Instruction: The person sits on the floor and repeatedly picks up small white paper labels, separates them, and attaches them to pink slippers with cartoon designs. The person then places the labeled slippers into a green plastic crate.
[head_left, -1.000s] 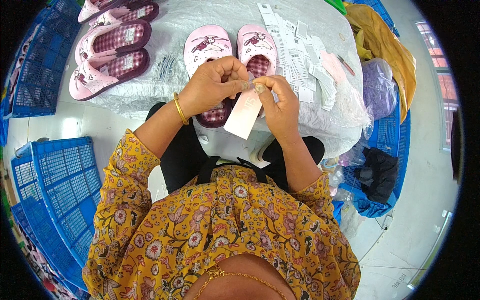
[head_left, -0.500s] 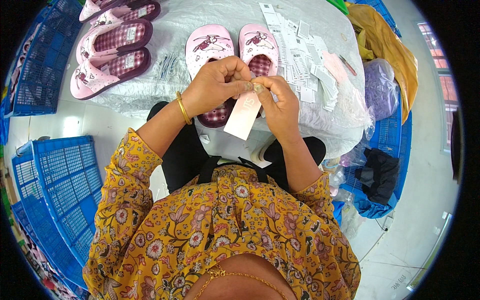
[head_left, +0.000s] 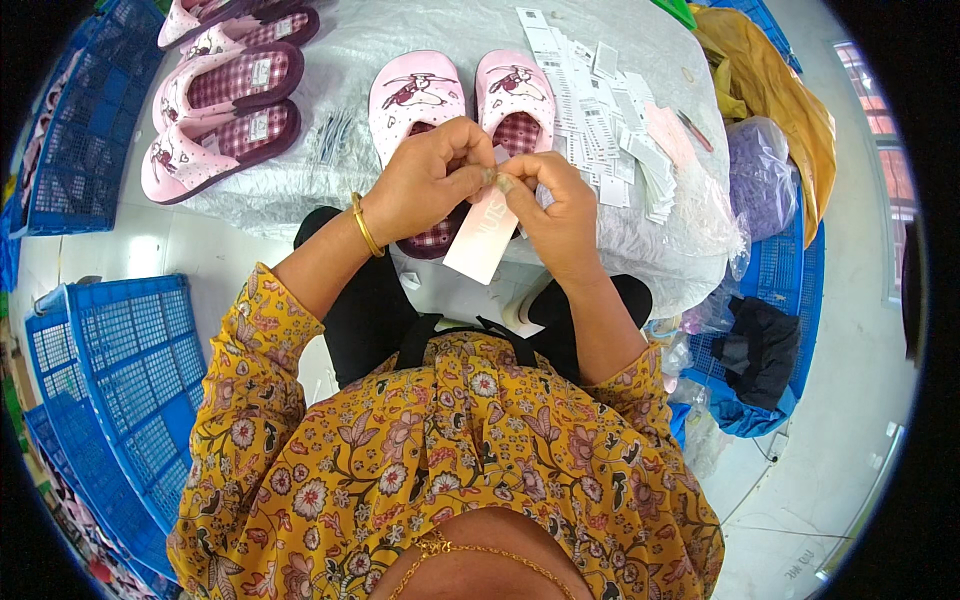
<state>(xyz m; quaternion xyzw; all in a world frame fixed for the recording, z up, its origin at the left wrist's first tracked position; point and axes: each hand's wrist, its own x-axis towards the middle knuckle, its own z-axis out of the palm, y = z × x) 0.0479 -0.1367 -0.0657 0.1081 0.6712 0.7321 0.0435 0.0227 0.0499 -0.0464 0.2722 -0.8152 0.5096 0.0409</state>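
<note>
A pale pink-white hang tag [head_left: 473, 250] slants down from between my pinched fingers. My right hand [head_left: 556, 208] grips its upper end between thumb and forefinger. My left hand [head_left: 425, 178] is closed in a pinch right beside it, the thumbs nearly meeting; whatever lies in those fingertips is too small to make out. Behind my hands a pair of pink slippers, the left slipper [head_left: 416, 90] and the right slipper [head_left: 515, 88], rests on the plastic-covered table [head_left: 350, 40], toes pointing away. Their plaid insoles are partly hidden by my hands and the tag.
More pink slippers [head_left: 222, 140] lie at the table's far left, near some thin dark strips [head_left: 330, 135]. White printed labels [head_left: 590, 110] spread to the right, beside a small red-handled tool [head_left: 695, 131]. Blue crates [head_left: 130, 370] flank me; a purple plastic-wrapped bundle [head_left: 762, 175] sits at right.
Both hands have shifted very slightly left, the fingertips working at the tag's upper end. The tag has moved a little left with them, showing more of its printed face. The slippers stay in place.
</note>
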